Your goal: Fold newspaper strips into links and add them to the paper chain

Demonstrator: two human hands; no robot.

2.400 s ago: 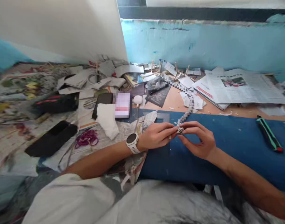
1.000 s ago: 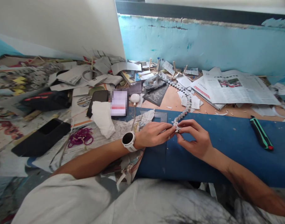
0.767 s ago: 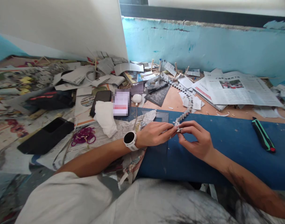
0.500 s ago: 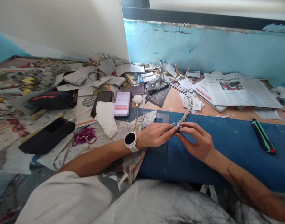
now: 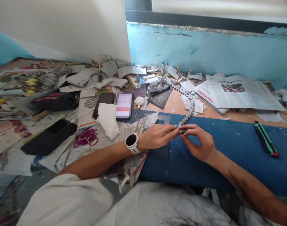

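Observation:
A zigzag chain of folded paper [image 5: 188, 116] runs from the back of the desk down to my fingers over the blue cutting mat [image 5: 237, 150]. My left hand [image 5: 155, 136], with a white watch on the wrist, pinches the near end of the chain from the left. Opposite it, my right hand [image 5: 201, 142] has thumb and forefinger closed on the same end, with a gap inside the curl of the fingers. The small folded end between the fingertips is mostly covered.
On the mat's right lies a green-and-black utility knife [image 5: 266, 139]. Newspapers [image 5: 245, 91] are stacked behind it. To the left are a phone with a lit screen [image 5: 124, 105], a crumpled tissue [image 5: 108, 121], purple cord [image 5: 85, 138], a black case [image 5: 49, 137] and many paper scraps.
My right thumb and forefinger have shifted slightly and turned the chain's end a little. My left hand stays nearly in place. The whole view has moved very slightly.

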